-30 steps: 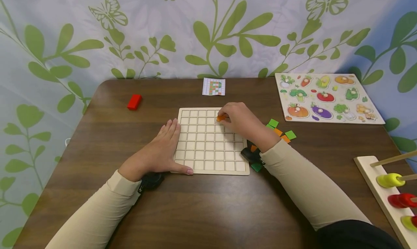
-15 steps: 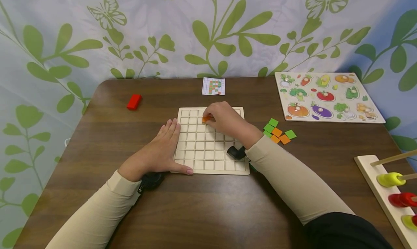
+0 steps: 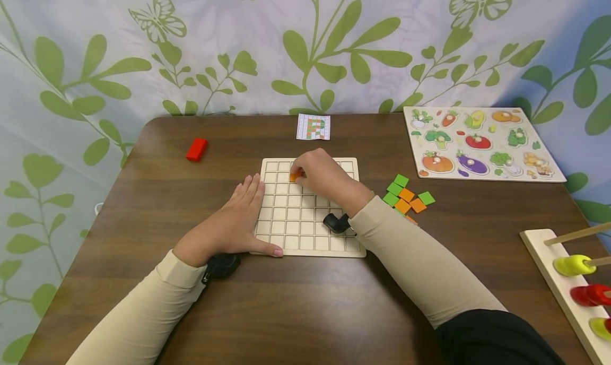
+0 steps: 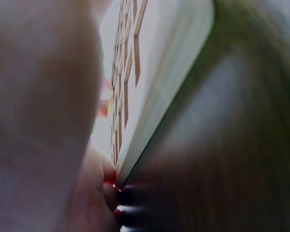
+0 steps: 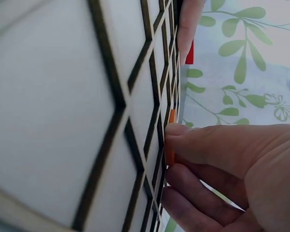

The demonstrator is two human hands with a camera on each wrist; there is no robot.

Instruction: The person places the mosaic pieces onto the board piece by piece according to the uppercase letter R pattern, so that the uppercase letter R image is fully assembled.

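Observation:
A pale wooden grid board lies in the middle of the table, its square cells framed by raised ridges. My right hand pinches an orange square tile over the second row of cells from the far edge. In the right wrist view the orange tile stands between thumb and fingertips, close against the grid. My left hand lies flat with straight fingers along the board's left edge, its thumb over the near left corner. The left wrist view shows the board's edge beside that hand.
Loose green tiles and orange tiles lie right of the board. A paper pattern card is behind it, and a red block sits back left. A vegetable puzzle and a bead stacker stand on the right.
My right hand has moved left across the board with the orange tile and come down near the second row. More loose tiles show beside the sleeve. The left hand has stayed put.

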